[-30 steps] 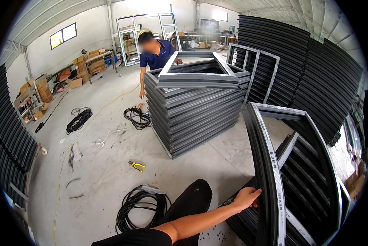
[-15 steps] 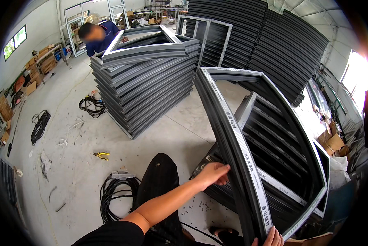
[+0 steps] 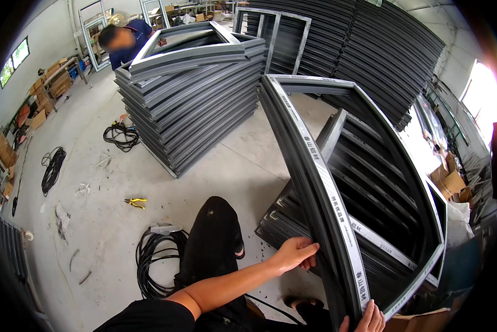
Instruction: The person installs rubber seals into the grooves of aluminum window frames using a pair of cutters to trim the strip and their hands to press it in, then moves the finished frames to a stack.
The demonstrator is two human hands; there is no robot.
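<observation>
A large dark grey metal window frame [image 3: 315, 166] is tilted up in front of me, with a white taped strip along its near rail. My left hand [image 3: 294, 253] grips that rail partway up its left side. My right hand [image 3: 366, 320] holds the frame's lower near corner at the bottom edge of the picture. The frame rests over a low stack of similar frames [image 3: 370, 221] on the floor. My black-trousered knee [image 3: 212, 232] is just left of the stack.
A tall stack of grey frames [image 3: 196, 99] stands at centre left, with a person in a blue shirt [image 3: 127, 39] bent over its far side. More frames lean against the back right wall [image 3: 392, 55]. Coiled black cables [image 3: 154, 260], yellow-handled pliers [image 3: 133, 202] and cardboard boxes [image 3: 450, 182] lie around.
The view has swung right and closer to the tilted frame. My left hand slid along the near rail, and my right hand has come into view at the lower corner.
</observation>
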